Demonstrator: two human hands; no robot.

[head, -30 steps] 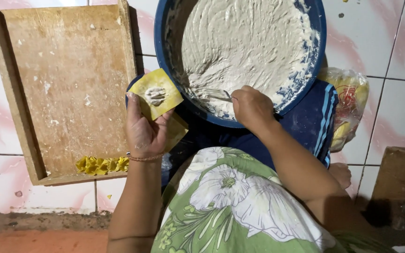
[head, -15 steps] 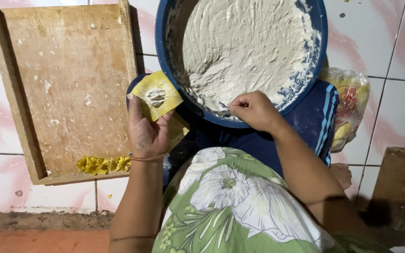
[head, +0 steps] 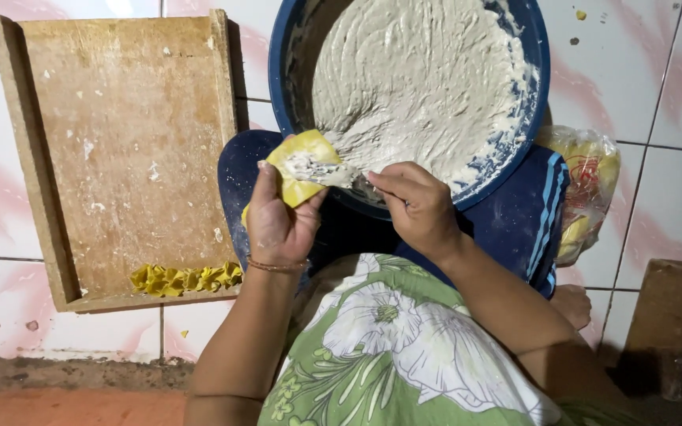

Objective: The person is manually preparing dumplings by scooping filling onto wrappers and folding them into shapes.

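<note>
Two hands work over the round blue basin (head: 530, 95) of pale paste: the left hand (head: 278, 225) grips a square yellow wrapper (head: 303, 166) flat and upturned, so the right hand (head: 414, 207), fingers pinched together on a small utensil, spreads paste onto it.

Your yellow wrapper (head: 303, 166) lies flat, tilted, smeared with pale filling, at the blue bowl's (head: 515, 150) seven o'clock rim.

You have one package in view: a clear plastic bag (head: 587, 193) with yellow contents and red print, crumpled and bulging, lying on the tiled floor well off to the right of your right hand (head: 416, 207), beside the blue bowl (head: 515, 154).
</note>
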